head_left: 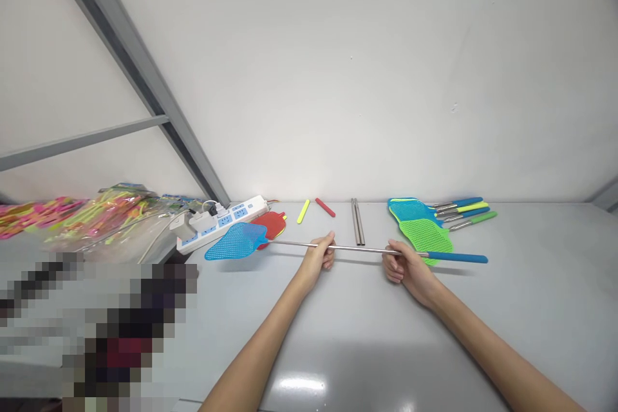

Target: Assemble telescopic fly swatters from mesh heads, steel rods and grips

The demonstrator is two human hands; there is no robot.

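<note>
A blue fly swatter (237, 241) with its metal rod drawn out long lies level across both hands, just above the table. My left hand (318, 257) is closed round the middle of the rod. Further right, my right hand (406, 265) grips the rod close to the blue handle (458, 257). Behind the swatter's blue head lies a red swatter head (274, 224), partly covered, with a yellow edge under it. Beyond my right hand, a green fly swatter (425, 237) overlaps blue swatters (410, 207) in a pile, their handles pointing right.
A white power strip (226, 222) with plugs stands at the left. Along the wall lie a yellow handle (303, 211), a red handle (325, 207) and metal rods (357, 222). Bagged colourful pieces (120, 212) and a pixelated area fill the far left of the grey table (357, 328).
</note>
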